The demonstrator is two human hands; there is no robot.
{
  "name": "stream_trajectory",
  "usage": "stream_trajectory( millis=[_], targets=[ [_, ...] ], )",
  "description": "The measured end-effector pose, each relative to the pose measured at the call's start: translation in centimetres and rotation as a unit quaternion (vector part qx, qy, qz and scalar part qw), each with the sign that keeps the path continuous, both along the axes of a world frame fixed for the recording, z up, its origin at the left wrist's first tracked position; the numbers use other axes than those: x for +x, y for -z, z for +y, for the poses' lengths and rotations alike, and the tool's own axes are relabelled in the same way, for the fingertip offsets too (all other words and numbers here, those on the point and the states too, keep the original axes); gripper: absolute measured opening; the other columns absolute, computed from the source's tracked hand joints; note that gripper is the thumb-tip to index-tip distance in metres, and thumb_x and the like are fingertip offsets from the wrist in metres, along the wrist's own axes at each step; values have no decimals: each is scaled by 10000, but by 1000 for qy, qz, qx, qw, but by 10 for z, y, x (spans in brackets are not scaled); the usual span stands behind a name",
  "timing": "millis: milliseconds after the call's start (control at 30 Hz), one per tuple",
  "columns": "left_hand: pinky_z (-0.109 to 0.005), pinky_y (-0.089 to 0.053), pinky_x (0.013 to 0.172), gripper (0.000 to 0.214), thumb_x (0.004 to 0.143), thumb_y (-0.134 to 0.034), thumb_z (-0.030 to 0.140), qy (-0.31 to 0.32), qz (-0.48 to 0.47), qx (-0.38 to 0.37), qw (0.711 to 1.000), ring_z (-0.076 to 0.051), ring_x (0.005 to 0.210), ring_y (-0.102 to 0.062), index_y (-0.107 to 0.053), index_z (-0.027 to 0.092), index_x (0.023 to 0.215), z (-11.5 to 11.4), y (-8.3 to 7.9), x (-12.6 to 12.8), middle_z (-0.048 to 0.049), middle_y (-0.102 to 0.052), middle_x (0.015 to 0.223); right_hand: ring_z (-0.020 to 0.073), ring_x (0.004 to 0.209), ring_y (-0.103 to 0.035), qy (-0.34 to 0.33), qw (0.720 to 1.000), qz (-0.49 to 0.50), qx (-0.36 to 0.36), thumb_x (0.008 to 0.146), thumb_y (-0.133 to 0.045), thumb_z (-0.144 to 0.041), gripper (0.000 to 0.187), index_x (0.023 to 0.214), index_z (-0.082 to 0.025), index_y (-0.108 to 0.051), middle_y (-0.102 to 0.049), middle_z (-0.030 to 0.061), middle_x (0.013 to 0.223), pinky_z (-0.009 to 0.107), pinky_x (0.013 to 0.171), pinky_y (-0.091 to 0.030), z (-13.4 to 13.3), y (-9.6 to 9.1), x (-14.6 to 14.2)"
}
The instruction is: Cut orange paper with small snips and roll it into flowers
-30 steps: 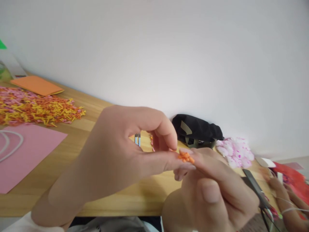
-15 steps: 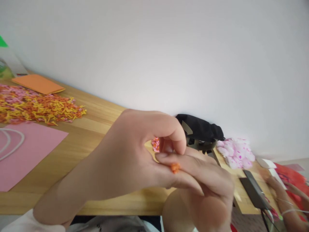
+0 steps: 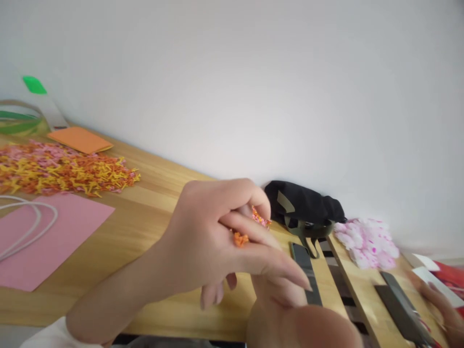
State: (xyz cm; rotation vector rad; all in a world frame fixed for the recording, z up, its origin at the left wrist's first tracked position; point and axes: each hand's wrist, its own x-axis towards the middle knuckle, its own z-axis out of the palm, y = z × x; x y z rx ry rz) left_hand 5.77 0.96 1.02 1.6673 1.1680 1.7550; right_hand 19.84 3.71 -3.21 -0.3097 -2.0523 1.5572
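Note:
My left hand [image 3: 213, 237] is up in the middle of the view, fingers curled and thumb stretched to the right. It pinches a small orange paper piece [image 3: 239, 239]. A speckled pink and orange bit [image 3: 261, 218] shows just behind its index finger. My right hand [image 3: 297, 316] sits below and right of the left hand. It is blurred and mostly covered, so its fingers cannot be read.
On the wooden table [image 3: 152, 212] lie a heap of orange, yellow and pink paper strips [image 3: 65, 170], a pink sheet [image 3: 61, 241] with white loops [image 3: 27, 224], an orange sheet [image 3: 80, 139], a black bag [image 3: 304, 204], pink petals [image 3: 366, 239] and dark flat strips [image 3: 305, 270]. Another person's hand [image 3: 444, 309] is at far right.
Both hands have moved left and down with the orange piece. My right hand has dropped under the left one, and the view has shifted right.

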Motion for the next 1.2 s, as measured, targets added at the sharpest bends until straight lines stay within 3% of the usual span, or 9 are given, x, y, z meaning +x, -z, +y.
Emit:
stream_trajectory(
  millis=[333, 433, 533, 633, 700, 800, 900, 1033, 1200],
  targets=[
    [-186, -366, 410, 260, 665, -796, 332, 163, -142, -253, 943, -82, 420, -485, -627, 184, 796, 53, 24, -17, 65, -539, 506, 145, 440, -553, 171, 981, 80, -32, 883, -258, -766, 758, 1414, -247, -411, -668, 3, 650, 264, 403, -398, 22, 11, -19],
    [-204, -287, 450, 244, 695, -738, 386, 96, -35, -276, 956, -69, 450, -370, -632, 169, 668, 61, 45, -45, 72, -406, 480, 148, 481, -552, 288, 956, 46, 3, 899, -281, -741, 707, 1370, -248, -466, -608, -22, 610, 286, 469, -436, 29, 4, -11],
    [-243, -316, 500, 307, 717, -651, 481, -74, 87, -310, 944, -111, 496, -425, -634, 190, 619, 55, 66, -96, 27, -486, 515, 151, 498, -535, 327, 943, 40, 54, 920, -267, -713, 681, 1323, -228, -524, -584, -20, 585, 296, 488, -431, 34, -4, 4],
    [-293, -396, 606, 324, 734, -573, 536, -275, 195, -358, 871, -190, 617, -565, -673, 228, 737, 41, 76, -156, -18, -614, 635, 143, 455, -514, 293, 945, 62, 129, 926, -280, -697, 675, 1327, -216, -532, -584, -22, 556, 285, 450, -398, 37, -7, 15],
    [-356, -428, 717, 440, 796, -494, 597, -336, 268, -421, 799, -258, 772, -627, -696, 249, 976, 31, 72, -189, -56, -698, 834, 142, 436, -511, 283, 944, 66, 155, 913, -263, -721, 696, 1317, -225, -537, -590, -24, 545, 284, 442, -386, 34, -9, 17],
    [-432, -422, 790, 672, 868, -320, 652, -380, 329, -438, 746, -357, 994, -623, -500, 277, 1396, 17, 58, -219, -61, -697, 1031, 152, 446, -506, 345, 926, 71, 138, 905, -224, -741, 714, 1240, -223, -582, -574, -26, 538, 310, 482, -397, 21, -18, 14],
    [-367, -398, 758, 609, 920, -348, 620, -421, 329, -283, 797, -282, 1056, -613, -489, 285, 1408, 3, 50, -222, 6, -645, 813, 153, 471, -502, 399, 908, 77, 103, 888, -293, -749, 683, 1181, -222, -614, -564, -22, 548, 319, 504, -389, 6, -27, 12],
    [-268, -354, 618, 419, 895, -476, 549, -398, 297, -161, 853, -124, 746, -589, -649, 327, 1206, -10, 62, -193, 82, -608, 689, 129, 485, -494, 394, 917, 21, 61, 946, -392, -586, 457, 1050, -215, -637, -560, -29, 570, 284, 507, -398, -2, -13, 12],
    [-311, -496, 680, 390, 809, -550, 482, -120, 396, -251, 875, -194, 725, -654, -725, 206, 1021, -14, 110, -129, -19, -731, 1008, 124, 553, -555, 345, 906, -240, 45, 895, -538, -402, 263, 931, -180, -674, -596, -26, 615, 255, 562, -420, -3, 52, 7]
  ],
)
